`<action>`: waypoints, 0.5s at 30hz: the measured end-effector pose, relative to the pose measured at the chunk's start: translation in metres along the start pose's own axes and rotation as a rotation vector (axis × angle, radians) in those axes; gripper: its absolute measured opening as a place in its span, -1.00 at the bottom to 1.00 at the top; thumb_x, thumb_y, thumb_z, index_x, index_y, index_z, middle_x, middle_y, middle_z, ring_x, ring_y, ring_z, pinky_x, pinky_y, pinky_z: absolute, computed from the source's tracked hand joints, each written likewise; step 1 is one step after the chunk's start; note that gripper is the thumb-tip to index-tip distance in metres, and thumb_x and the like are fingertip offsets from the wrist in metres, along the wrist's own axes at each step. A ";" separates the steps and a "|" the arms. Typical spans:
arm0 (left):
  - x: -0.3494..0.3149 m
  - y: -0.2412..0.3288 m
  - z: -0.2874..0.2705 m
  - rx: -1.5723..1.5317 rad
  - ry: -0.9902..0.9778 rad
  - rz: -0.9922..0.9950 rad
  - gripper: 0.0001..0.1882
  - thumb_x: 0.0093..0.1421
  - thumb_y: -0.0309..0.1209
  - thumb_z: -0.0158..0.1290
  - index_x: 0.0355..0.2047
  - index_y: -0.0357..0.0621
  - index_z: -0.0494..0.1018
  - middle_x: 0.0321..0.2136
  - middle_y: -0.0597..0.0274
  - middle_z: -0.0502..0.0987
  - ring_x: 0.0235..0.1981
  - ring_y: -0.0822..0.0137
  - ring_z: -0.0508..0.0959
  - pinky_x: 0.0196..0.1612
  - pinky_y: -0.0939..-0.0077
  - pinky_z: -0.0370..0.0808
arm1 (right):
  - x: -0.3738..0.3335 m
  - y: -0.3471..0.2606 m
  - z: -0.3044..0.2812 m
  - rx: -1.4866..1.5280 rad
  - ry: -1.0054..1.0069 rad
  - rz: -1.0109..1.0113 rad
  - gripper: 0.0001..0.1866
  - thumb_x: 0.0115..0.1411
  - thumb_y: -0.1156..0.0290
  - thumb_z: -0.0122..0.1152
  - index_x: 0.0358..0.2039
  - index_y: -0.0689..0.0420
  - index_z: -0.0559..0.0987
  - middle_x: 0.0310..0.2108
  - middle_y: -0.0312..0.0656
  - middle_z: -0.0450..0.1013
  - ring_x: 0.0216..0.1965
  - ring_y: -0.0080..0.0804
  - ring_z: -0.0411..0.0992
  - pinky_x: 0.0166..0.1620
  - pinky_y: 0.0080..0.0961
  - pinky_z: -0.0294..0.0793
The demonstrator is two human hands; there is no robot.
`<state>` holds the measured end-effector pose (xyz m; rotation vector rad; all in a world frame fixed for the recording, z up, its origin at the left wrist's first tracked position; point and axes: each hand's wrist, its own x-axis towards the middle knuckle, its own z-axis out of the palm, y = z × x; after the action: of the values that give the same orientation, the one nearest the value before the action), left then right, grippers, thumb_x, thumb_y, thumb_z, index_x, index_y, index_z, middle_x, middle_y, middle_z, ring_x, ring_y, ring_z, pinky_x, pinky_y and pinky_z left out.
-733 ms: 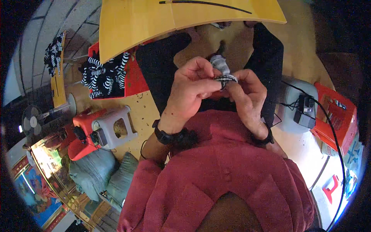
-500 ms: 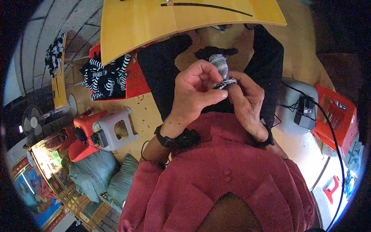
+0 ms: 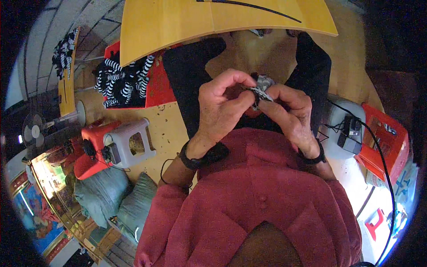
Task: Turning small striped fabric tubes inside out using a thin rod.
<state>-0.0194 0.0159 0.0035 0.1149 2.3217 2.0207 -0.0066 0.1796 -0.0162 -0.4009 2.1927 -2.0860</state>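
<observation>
My left hand (image 3: 222, 104) and my right hand (image 3: 291, 111) meet over my lap, both closed in a pinch. Between the fingertips is a small striped knitted piece (image 3: 265, 82) in grey, white and black. Its black-and-white edge is stretched between the two thumbs and forefingers. The grey part sticks up beyond the fingers, and the rest is hidden behind them. I cannot tell whether it is a sock or a glove.
A wooden table (image 3: 178, 29) curves in front of me, a thin black rod (image 3: 255, 6) on it. To its left, a red crate (image 3: 161, 86) holds several black-and-white striped knitted pieces (image 3: 118, 82). Grey stools (image 3: 142, 151) (image 3: 340, 115) flank me; cables run beside the right one.
The knitted piece has tilted, and less of its grey part shows above my fingers. My right hand has turned a little and shifted right. The whole view has shifted slightly.
</observation>
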 end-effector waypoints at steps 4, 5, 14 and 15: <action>0.002 0.001 -0.005 -0.293 -0.039 -0.136 -0.87 -0.01 -0.68 0.03 -0.43 -0.23 0.41 -0.49 0.30 0.51 -0.52 0.60 0.47 -0.50 0.75 0.42 | 0.002 -0.004 0.000 -0.111 0.024 0.026 -0.91 -0.02 0.50 0.17 -0.49 0.23 0.48 -0.61 -0.21 0.40 -0.58 -0.50 0.37 -0.48 -0.56 0.33; 0.004 0.001 -0.006 -0.447 -0.030 -0.177 -0.85 -0.02 -0.68 0.05 -0.43 -0.21 0.40 -0.49 0.32 0.51 -0.52 0.61 0.45 -0.52 0.77 0.38 | 0.003 -0.007 0.000 -0.163 0.053 0.018 -0.91 -0.02 0.50 0.17 -0.50 0.24 0.48 -0.62 -0.20 0.39 -0.58 -0.48 0.36 -0.49 -0.55 0.33; 0.007 -0.010 -0.016 -0.567 -0.215 -0.378 -0.82 -0.02 -0.62 0.08 -0.36 -0.20 0.39 -0.51 0.30 0.50 -0.64 0.61 0.37 -0.62 0.76 0.25 | 0.011 -0.013 0.018 -0.270 0.355 -0.193 -0.93 0.01 0.54 0.13 -0.45 0.25 0.50 -0.58 -0.16 0.41 -0.59 -0.41 0.39 -0.52 -0.56 0.35; 0.005 -0.008 -0.014 -0.572 -0.216 -0.379 -0.82 -0.02 -0.62 0.08 -0.36 -0.20 0.39 -0.51 0.30 0.50 -0.64 0.61 0.37 -0.62 0.76 0.25 | 0.011 -0.013 0.019 -0.275 0.354 -0.190 -0.93 0.01 0.54 0.13 -0.45 0.25 0.50 -0.58 -0.16 0.41 -0.59 -0.41 0.39 -0.52 -0.56 0.35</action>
<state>-0.0262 0.0020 -0.0022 -0.1206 1.4370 2.2298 -0.0107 0.1584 -0.0029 -0.2863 2.7633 -2.0839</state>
